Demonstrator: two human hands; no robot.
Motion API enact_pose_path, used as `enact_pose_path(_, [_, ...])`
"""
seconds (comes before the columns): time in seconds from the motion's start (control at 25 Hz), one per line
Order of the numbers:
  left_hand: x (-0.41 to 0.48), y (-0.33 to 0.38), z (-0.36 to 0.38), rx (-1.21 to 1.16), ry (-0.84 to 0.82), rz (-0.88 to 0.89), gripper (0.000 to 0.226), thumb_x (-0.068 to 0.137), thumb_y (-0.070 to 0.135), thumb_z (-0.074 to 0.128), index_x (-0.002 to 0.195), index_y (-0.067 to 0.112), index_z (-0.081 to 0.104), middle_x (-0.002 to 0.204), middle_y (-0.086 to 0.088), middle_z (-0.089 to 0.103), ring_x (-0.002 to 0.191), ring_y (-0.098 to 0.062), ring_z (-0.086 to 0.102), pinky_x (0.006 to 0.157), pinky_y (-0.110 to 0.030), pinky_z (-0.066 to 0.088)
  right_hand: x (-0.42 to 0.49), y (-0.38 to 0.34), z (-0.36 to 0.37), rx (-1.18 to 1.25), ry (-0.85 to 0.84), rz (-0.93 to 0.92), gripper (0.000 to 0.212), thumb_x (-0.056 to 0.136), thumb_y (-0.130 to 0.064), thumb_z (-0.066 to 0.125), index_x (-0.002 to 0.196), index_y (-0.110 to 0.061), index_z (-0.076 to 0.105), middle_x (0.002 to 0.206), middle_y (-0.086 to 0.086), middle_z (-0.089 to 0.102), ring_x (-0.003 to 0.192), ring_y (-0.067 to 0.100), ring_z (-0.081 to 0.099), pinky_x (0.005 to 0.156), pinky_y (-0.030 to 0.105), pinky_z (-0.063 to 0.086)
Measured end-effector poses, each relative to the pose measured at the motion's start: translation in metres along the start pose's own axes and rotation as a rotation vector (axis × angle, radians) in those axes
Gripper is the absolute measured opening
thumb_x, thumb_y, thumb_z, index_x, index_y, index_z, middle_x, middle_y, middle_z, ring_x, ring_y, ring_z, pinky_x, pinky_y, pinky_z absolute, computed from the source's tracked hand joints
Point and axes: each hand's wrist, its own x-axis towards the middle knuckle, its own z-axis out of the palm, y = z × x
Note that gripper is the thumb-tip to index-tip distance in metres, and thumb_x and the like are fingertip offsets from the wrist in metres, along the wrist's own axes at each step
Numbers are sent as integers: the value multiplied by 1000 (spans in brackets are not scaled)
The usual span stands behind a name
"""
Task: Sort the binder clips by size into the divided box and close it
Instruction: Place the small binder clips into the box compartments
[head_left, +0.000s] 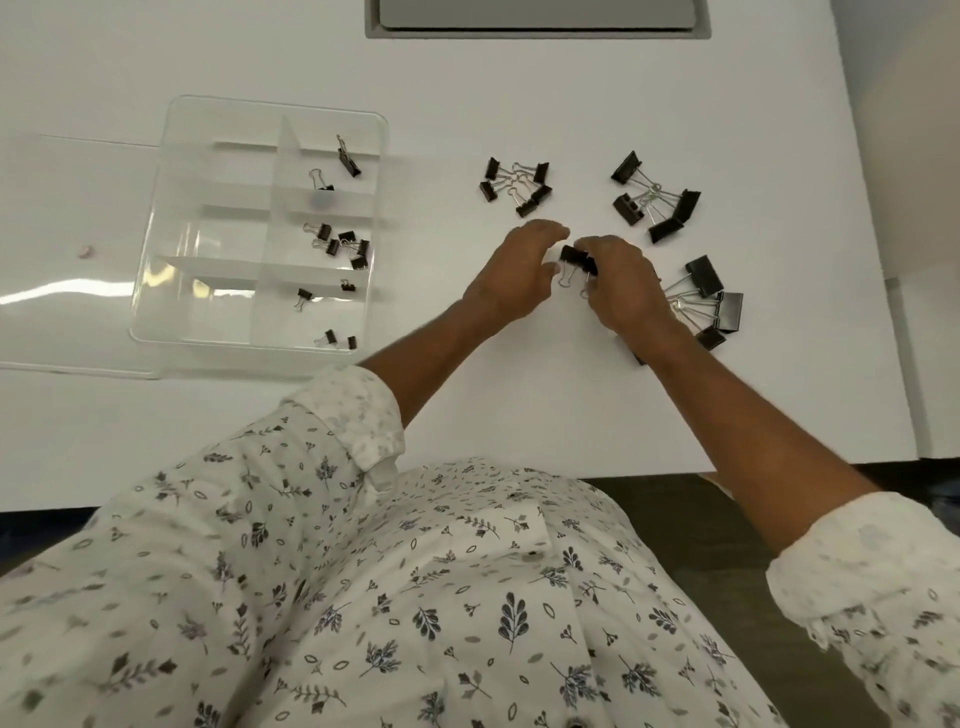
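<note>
Right hand (618, 283) pinched a black binder clip (576, 258) by its body at mid-bench, wire handles pointing back toward the person, while the left hand (514, 270) hung loosely curved just beside it, gripping nothing that could be seen. The open divided box (223, 182) lay well off to the left, so the left hand was the nearer one. Bare bench (431, 244) ran between the hands and the box, with loose piles (666, 231) only beyond and to the right, so a straight leftward carry over the box's right wall looked unobstructed.
</note>
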Motion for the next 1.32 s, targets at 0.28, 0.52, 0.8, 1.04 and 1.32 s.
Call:
enact_pose_path(0.28, [6,-1,15,320,-25,-29,47,93,24,68,136,11,58,135,-9,60,127,-29,48,101,-41,47,-3,0,0,76,63,50,63,83,2,75,141,-9,53,125,15,64,113,29,62,94,36,48])
enact_pose_path(0.52, [3,-7,11,313,-12,-52,67,87,25,76,146,11,47,145,-7,51,136,-27,43,107,-40,44,-7,-7,0,162,71,63,65,80,1,80,137,-10,53,119,11,66,105,24,65,88,34,54])
enact_pose_path(0.8, [15,-7,2,330,-231,62,59,90,7,67,146,13,50,140,-6,55,131,-27,45,107,-39,43,-11,-12,-7,222,115,145,65,75,0,85,127,-9,49,101,10,67,92,22,67,80,39,58])
enact_pose_path(1.04, [6,-23,-17,231,-106,-95,35,79,29,83,110,19,71,112,-5,56,94,-18,59,79,-29,47,-14,-11,-13,159,136,103,34,80,-7,82,108,-11,63,100,5,73,94,23,68,80,38,55])
enact_pose_path(1.32, [-16,-26,-66,-177,240,-196,21,78,20,84,92,12,71,87,1,72,71,-7,66,71,-17,53,10,-49,-23,351,122,113,14,85,-25,79,99,-23,74,94,-6,73,82,13,71,81,29,53])
